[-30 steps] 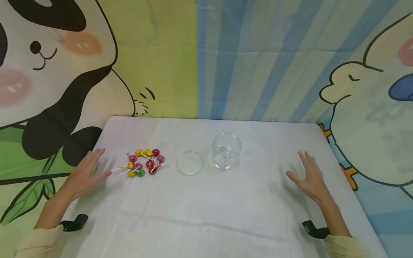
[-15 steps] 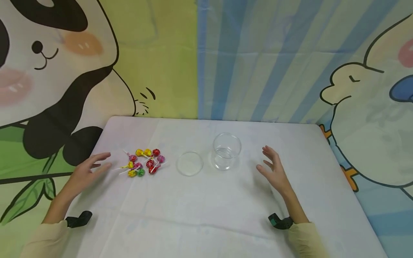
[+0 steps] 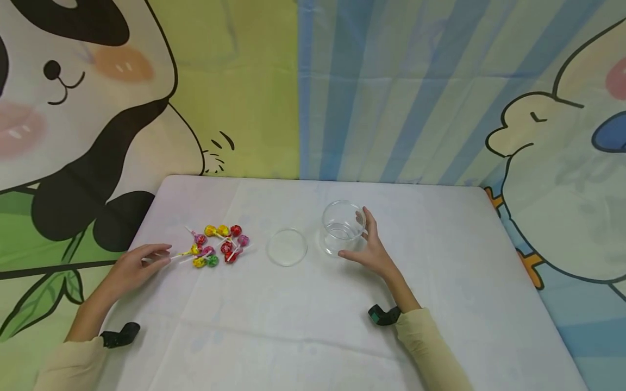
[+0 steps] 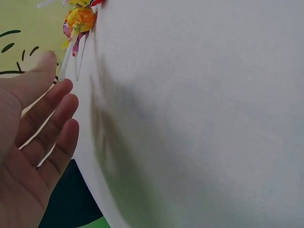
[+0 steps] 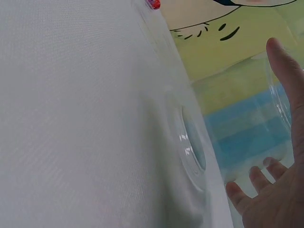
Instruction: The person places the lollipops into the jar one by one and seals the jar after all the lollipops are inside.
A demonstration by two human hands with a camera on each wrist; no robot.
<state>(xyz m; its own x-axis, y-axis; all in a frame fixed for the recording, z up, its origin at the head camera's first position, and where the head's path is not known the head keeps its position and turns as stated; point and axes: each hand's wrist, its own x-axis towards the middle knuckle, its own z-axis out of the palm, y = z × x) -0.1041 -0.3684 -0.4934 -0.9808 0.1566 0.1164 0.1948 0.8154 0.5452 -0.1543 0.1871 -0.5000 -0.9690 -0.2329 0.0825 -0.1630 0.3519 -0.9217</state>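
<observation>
My right hand (image 3: 374, 252) is at the right side of a clear round jar (image 3: 337, 231) standing upright on the table. The thumb reaches along the jar's near side and the fingers pass behind its right side. In the right wrist view the jar (image 5: 237, 123) lies between the spread thumb and the slightly bent fingers. My left hand (image 3: 137, 269) hovers at the table's left, fingers relaxed and holding nothing, fingertips close to the white sticks of several wrapped lollipops (image 3: 212, 262). The left wrist view shows an orange-yellow lollipop (image 4: 80, 20) just beyond the thumb.
A clear round disc, like a lid (image 3: 287, 247), lies flat between the lollipops and the jar. A white cloth covers the table (image 3: 293, 304). Behind it hangs a cartoon-printed backdrop (image 3: 259, 87). A black wrist device (image 3: 383, 315) sits on each forearm.
The right hand has swept left from the table's right side to the jar. The left hand has lowered slightly and its fingers have drawn closer together. The lollipops, lid and jar stay put.
</observation>
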